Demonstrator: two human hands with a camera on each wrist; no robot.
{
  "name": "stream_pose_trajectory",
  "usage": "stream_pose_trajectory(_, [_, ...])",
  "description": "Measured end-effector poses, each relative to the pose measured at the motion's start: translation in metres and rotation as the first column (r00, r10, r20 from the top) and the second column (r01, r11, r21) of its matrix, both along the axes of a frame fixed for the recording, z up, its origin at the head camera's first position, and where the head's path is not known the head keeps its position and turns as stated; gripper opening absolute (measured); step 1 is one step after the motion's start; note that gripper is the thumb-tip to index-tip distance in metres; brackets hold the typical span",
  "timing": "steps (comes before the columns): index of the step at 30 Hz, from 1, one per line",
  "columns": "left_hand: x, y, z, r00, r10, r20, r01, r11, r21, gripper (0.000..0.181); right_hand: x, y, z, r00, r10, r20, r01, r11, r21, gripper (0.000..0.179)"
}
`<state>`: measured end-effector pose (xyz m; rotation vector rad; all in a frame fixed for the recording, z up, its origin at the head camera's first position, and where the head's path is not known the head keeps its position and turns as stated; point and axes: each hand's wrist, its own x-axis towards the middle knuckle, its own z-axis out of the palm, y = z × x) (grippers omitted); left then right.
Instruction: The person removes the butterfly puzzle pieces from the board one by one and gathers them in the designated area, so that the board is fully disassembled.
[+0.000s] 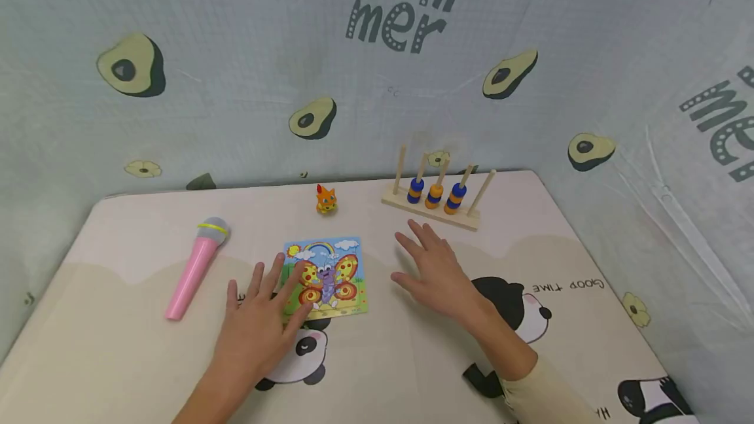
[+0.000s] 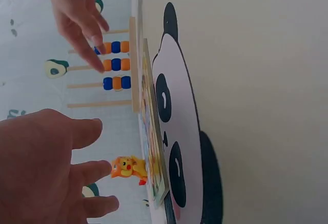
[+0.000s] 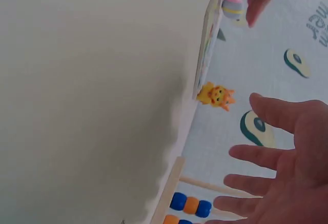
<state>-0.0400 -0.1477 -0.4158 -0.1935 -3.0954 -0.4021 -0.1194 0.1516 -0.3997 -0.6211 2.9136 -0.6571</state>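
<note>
In the head view a square butterfly puzzle board point(image 1: 344, 273) lies flat on the table. My left hand point(image 1: 256, 329) hovers over its left edge with fingers spread. The left wrist view shows the fingers point(image 2: 97, 175) straight and apart from the board's surface. To the right of the board, my right hand point(image 1: 438, 273) is held above the table, fingers extended and holding nothing. Just beyond its fingertips stands a wooden bead counter point(image 1: 432, 205) with upright pegs, three of them carrying blue and orange beads. The right wrist view also shows that hand point(image 3: 282, 167) spread.
A pink toy microphone point(image 1: 197, 267) with a grey head lies at the left of the table. Behind the board sits a small orange animal figure point(image 1: 326, 199). The tablecloth point(image 1: 118, 345) has panda prints, and a patterned curtain point(image 1: 235, 51) hangs behind the table.
</note>
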Motion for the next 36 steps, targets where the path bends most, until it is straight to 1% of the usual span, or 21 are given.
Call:
stream_pose_trajectory(4, [0.002,0.002,-0.004,1.000,-0.021,0.013,0.021,1.000,0.010,0.063,-0.004,-0.013,0.003,0.999,0.022,0.033,-0.022,0.999,-0.024,0.064])
stream_pose_trajectory(8, [0.001,0.005,-0.006,0.998,-0.043,0.054,0.041,0.999,0.024,0.059,-0.010,-0.028,0.006,0.997,0.043,0.068,-0.042,0.999,-0.023,0.059])
stream_pose_trajectory(11, [0.001,0.006,-0.007,0.995,-0.056,0.084,0.053,0.998,0.029,0.057,-0.015,-0.040,0.008,0.992,0.085,0.094,-0.082,0.996,-0.032,0.056])
stream_pose_trajectory(14, [0.000,0.006,-0.008,0.992,-0.069,0.101,0.067,0.997,0.029,0.056,-0.020,-0.051,0.008,0.985,0.139,0.098,-0.134,0.989,-0.056,0.053])
stream_pose_trajectory(17, [-0.001,0.006,-0.008,0.988,-0.083,0.127,0.080,0.996,0.031,0.056,-0.026,-0.061,0.007,0.979,0.185,0.083,-0.180,0.982,-0.061,0.048])
stream_pose_trajectory(21, [-0.002,0.006,-0.008,0.982,-0.095,0.166,0.091,0.995,0.034,0.057,-0.033,-0.073,0.005,0.975,0.203,0.091,-0.201,0.979,-0.034,0.042])
stream_pose_trajectory(24, [-0.003,0.006,-0.009,0.977,-0.098,0.189,0.093,0.995,0.037,0.059,-0.038,-0.082,0.004,0.970,0.213,0.119,-0.210,0.977,-0.033,0.041])
stream_pose_trajectory(29, [-0.004,0.005,-0.011,0.976,-0.102,0.191,0.095,0.994,0.046,0.059,-0.046,-0.095,0.000,0.960,0.244,0.137,-0.240,0.970,-0.045,0.040])
stream_pose_trajectory(36, [-0.003,0.005,-0.016,0.978,-0.117,0.173,0.108,0.992,0.059,0.060,-0.054,-0.114,-0.003,0.954,0.262,0.146,-0.262,0.965,-0.016,0.039])
